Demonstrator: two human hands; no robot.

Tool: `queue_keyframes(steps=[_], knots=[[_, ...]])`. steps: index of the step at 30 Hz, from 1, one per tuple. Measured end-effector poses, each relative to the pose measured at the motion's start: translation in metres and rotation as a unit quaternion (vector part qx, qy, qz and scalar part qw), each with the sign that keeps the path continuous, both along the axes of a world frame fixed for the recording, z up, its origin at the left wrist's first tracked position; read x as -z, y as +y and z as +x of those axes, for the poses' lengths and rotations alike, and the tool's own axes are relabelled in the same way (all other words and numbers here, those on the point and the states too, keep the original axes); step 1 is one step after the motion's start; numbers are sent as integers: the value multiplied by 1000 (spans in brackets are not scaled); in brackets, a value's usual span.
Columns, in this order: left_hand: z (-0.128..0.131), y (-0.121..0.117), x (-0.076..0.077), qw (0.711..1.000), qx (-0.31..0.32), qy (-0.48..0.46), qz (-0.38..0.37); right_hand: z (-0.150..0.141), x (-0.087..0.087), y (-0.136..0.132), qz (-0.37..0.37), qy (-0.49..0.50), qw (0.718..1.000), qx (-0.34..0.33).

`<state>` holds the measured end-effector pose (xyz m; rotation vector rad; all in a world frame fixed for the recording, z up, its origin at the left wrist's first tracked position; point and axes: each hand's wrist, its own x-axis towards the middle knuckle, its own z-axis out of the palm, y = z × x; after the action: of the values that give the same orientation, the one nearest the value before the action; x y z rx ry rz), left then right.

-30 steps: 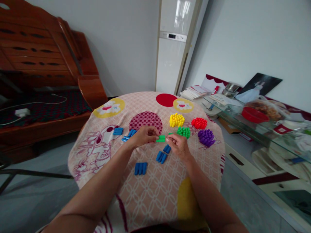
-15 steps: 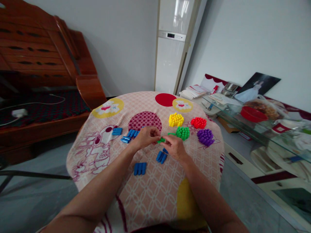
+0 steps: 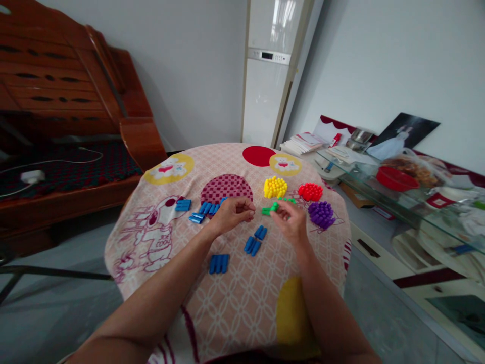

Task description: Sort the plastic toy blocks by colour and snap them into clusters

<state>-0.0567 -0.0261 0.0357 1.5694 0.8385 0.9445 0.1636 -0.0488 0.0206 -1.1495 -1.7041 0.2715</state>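
My right hand [image 3: 291, 220] is closed, its fingertips pinching small green plastic pieces [image 3: 267, 211] with rounded ends, just above the cloth. Facing it from the left, my left hand [image 3: 235, 214] has loosely curled fingers, thumb and forefinger a little apart, and nothing shows between them. Behind the right hand lies a green pile [image 3: 287, 200], mostly hidden. Blue tube-like pieces lie in small groups: a row [image 3: 219, 264] nearest me, a cluster [image 3: 254, 245] between the hands, a cluster [image 3: 206, 209] partly behind the left hand, and a row [image 3: 183, 205] farther left.
A patterned cloth [image 3: 242, 308] covers the round table. Toward its right side stand a yellow pile [image 3: 275, 187], a red pile [image 3: 310, 192] and a purple pile [image 3: 321, 215]. A glass-topped cabinet [image 3: 379, 197] with clutter borders the right; a wooden bench [image 3: 138, 139] stands left.
My hands, together over a green piece before, have parted. The right has shifted right and slightly up, toward the green pile, with green in its fingertips. The blue groups have not moved.
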Motion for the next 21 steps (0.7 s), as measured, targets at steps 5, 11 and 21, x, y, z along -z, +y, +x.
queue_keyframes(steps=[5, 11, 21], knots=[[-4, 2, -1, 1000, -11, 6, 3, 59, 4, 13, -36, 155, 982, 98], [-5, 2, -3, 1000, -6, 3, 2, 86, 16, 15, -136, 96, 977, 130], [-8, 6, -1, 1000, -20, 17, 8, 76, 17, 15, -140, -38, 981, 125]])
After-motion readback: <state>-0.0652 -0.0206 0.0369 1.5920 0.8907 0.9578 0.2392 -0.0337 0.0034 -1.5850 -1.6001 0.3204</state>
